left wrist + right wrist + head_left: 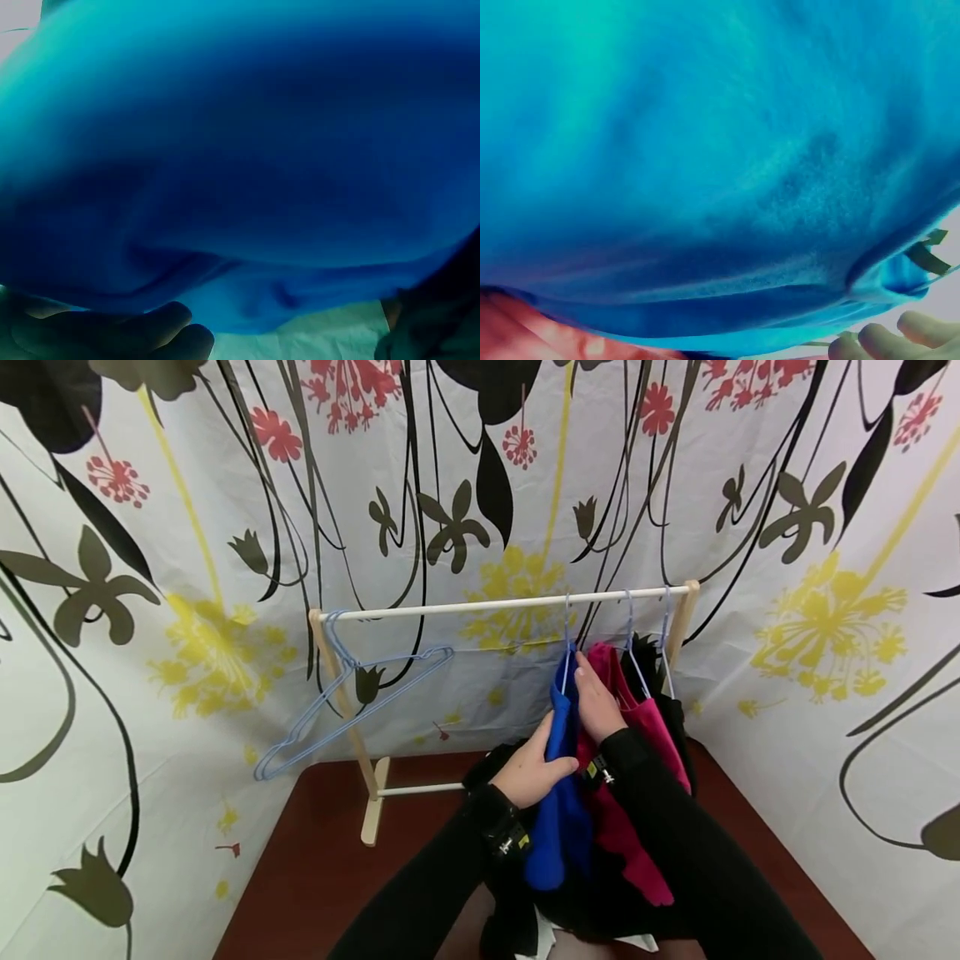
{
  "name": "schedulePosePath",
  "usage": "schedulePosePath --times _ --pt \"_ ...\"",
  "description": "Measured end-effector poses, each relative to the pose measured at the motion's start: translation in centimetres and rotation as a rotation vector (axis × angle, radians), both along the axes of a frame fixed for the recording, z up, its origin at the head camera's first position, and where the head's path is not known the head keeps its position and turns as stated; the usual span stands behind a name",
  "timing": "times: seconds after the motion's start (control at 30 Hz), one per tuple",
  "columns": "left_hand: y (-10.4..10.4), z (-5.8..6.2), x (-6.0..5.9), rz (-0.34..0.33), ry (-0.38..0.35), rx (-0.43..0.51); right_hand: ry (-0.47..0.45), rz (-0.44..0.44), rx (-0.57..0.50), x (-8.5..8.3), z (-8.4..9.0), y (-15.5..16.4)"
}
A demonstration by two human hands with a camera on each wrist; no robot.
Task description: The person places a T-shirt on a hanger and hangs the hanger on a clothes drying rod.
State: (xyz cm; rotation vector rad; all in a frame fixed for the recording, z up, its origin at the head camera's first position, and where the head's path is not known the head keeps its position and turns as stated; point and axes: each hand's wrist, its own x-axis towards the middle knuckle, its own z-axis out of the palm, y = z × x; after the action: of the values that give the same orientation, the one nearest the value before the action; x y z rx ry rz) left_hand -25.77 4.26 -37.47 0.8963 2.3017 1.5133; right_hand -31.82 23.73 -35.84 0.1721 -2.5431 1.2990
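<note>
A blue garment [558, 777] hangs from a hanger on the white rail [502, 603] of a small wooden rack. My left hand [534, 768] grips the garment's left side, thumb across the cloth. On the garment's upper right side rests my right hand [596, 697], its fingers lying straight against the fabric. Right beside it hang a pink garment [637, 727] and a black one [660, 685] on their own hangers. Both wrist views are filled with blue cloth [240, 172] [720, 165]; fingertips [112, 330] [900, 337] show at their lower edges.
Empty light-blue hangers [352, 702] hang at the rail's left end. The rack stands on a dark red-brown table [315, 860]. A flower-patterned curtain [150, 610] closes in the back and both sides. Dark cloth lies under my forearms at the front.
</note>
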Motion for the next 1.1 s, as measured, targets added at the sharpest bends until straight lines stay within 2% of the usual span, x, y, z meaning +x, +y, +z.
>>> schedulePosePath --times 0.3,0.57,0.67,0.87,0.97,1.1 --pt "-3.5 -1.9 1.7 0.046 0.037 -0.002 0.109 0.114 -0.042 3.5 -1.1 -1.0" --pt "-7.3 -3.8 3.4 0.152 0.092 -0.087 0.185 0.183 -0.037 6.8 -1.7 -2.5" --pt "-8.7 -4.6 3.8 0.166 0.097 -0.097 0.209 0.19 -0.015 7.7 -1.5 -3.1" --pt "-11.3 -6.1 4.4 0.202 0.137 -0.129 0.276 0.259 0.036 9.6 -0.6 -5.5" --pt "-12.3 -7.0 4.4 0.238 0.159 -0.145 0.301 0.308 0.048 11.0 0.3 -7.3" --pt "-13.4 -8.5 4.0 0.297 0.205 -0.17 0.315 0.417 0.014 12.7 0.8 -9.7"
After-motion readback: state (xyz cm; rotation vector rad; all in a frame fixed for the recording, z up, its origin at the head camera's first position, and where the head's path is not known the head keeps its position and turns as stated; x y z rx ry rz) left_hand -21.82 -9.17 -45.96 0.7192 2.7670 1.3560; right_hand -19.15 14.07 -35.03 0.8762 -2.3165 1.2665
